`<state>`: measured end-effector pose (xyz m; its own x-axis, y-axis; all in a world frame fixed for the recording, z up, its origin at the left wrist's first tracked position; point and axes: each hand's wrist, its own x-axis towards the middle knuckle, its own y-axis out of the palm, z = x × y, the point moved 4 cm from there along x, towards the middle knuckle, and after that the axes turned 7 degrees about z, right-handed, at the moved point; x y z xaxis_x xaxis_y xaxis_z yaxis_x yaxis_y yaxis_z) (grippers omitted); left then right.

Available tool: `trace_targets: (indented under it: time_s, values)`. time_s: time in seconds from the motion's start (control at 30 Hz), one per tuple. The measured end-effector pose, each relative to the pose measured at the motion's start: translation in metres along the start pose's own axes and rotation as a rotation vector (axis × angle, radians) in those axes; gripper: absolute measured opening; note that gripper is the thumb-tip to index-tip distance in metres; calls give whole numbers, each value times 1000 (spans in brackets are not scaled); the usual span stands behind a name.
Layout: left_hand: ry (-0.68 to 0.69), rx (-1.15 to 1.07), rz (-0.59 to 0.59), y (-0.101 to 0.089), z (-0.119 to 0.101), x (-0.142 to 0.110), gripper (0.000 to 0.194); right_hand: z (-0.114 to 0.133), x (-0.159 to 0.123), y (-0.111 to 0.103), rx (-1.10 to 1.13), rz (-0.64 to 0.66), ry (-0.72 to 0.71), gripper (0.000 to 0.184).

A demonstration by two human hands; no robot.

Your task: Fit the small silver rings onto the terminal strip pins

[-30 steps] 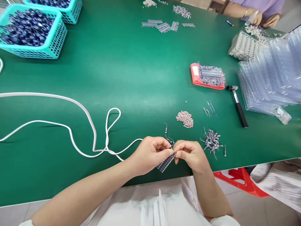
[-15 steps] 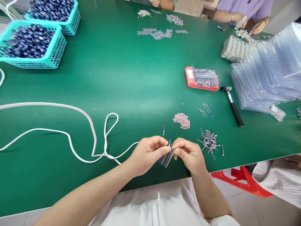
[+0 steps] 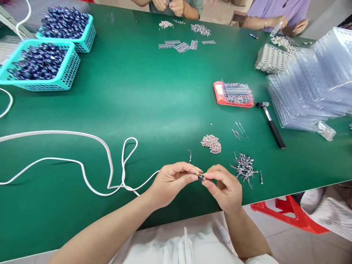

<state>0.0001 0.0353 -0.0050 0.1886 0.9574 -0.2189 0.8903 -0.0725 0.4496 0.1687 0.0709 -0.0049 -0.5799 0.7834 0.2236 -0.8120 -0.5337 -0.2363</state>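
Observation:
Pinched between my two hands is a small dark panel of circuit boards, turned nearly edge-on and mostly hidden by fingers. My left hand grips its left end between thumb and fingers. On the opposite end, the thumb and forefinger of my right hand close on the panel. Just beyond lies a heap of small pinkish round discs. Right of my right hand is a pile of small parts with wire leads. One similar leaded part lies behind my left fingertips.
A rubber-headed hammer, a red pad bearing wired board strips, and clear plastic trays occupy the right. Teal baskets of dark blue glossy parts stand far left. A white cable loops across the table. Two people work opposite.
The panel has tipped from showing its flat face to nearly edge-on, with my fingers still on it. My view has shifted slightly, and the hands of the person opposite show more.

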Motion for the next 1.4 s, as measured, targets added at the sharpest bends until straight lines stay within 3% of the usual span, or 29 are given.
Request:
trace_targets:
  time_s: [0.27, 0.4, 0.63, 0.8, 0.97, 1.17, 1.27, 1.4]
  values:
    - [90, 297, -3, -2, -6, -1, 7, 5, 0, 3, -157, -62, -134, 38]
    - [76, 342, -12, -3, -7, 0, 14, 5, 0, 2, -165, -70, -147, 35]
    - [127, 452, 19, -2, -9, 1, 7, 5, 0, 5, -106, -45, -136, 36]
    - [180, 555, 55, -1, -15, 0, 8, 1, 4, 3, 59, 23, 31, 20]
    - [29, 577, 137, -2, -16, 2, 10, -11, 5, 3, 312, 99, 224, 8]
    - [-92, 519, 225, 1, -15, 1, 10, -20, 4, 4, 446, 174, 317, 3]
    - [-142, 519, 196, -3, -13, 1, 9, -18, 4, -1, 289, 142, 332, 5]
    - [-144, 449, 9, -19, -11, 4, 14, -10, 7, -7, -209, 67, 279, 11]
